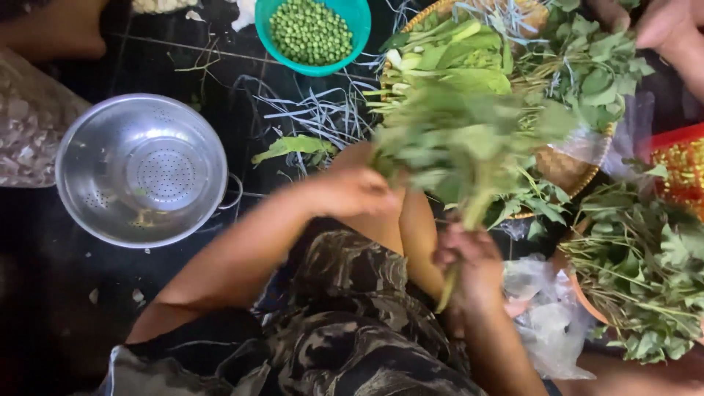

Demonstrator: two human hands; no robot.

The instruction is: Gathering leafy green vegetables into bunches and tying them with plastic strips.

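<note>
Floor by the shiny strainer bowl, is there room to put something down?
Yes: dark floor below the metal colander is bare, and a strip between it and the green bowl of peas. The right side is crowded with leafy greens and a woven tray.

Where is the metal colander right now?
In the head view the metal colander sits on the dark floor at the left, beyond the left hand, below-left of the teal bowl of peas.

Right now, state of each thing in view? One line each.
Left hand: closed on the leafy end of the bunch of greens, blurred.
Right hand: grip shut on the bunch's stems.
Metal colander: upright, nearly empty, a few scraps inside.
Teal bowl: upright, holding green peas.
Woven basket: heaped with greens.
Plastic bag: crumpled, lying by the right forearm.
</note>
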